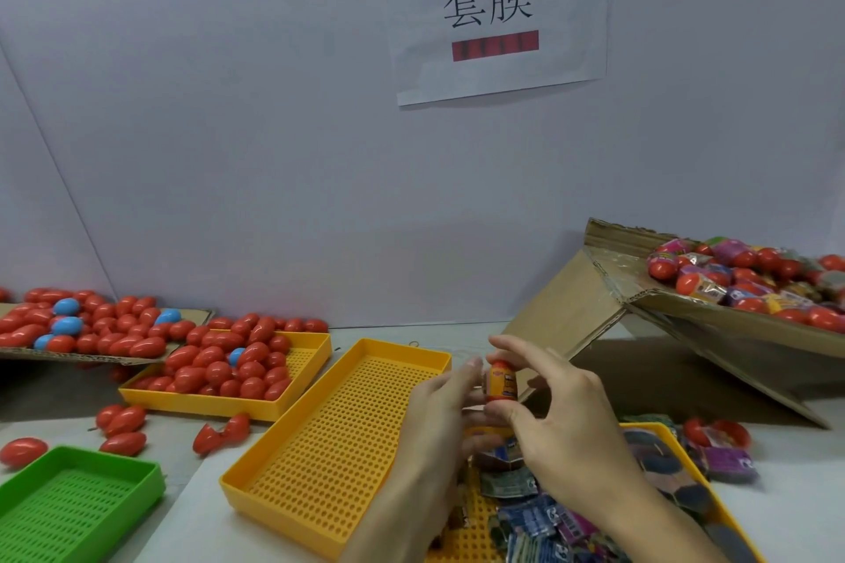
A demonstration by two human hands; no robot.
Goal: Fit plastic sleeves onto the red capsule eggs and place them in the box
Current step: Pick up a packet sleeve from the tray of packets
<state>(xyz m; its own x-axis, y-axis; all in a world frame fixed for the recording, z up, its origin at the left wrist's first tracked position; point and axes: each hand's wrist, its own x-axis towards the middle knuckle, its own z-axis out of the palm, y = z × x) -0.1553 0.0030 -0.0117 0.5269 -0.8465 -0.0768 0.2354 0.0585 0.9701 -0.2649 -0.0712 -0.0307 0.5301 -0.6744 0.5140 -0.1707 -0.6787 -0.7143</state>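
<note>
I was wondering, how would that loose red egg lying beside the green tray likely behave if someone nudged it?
The loose red egg would probably roll, since it is rounded and lies on its side on the flat table. It likely wobbles off-line rather than running straight, given its oval shape. Its glossy shell suggests it is slippery. The green tray beside it might stop it.

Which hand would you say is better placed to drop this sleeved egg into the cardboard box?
Right hand, probably: it pinches the sleeved egg and lies on the cardboard box side. The left hand is farther away.
</note>
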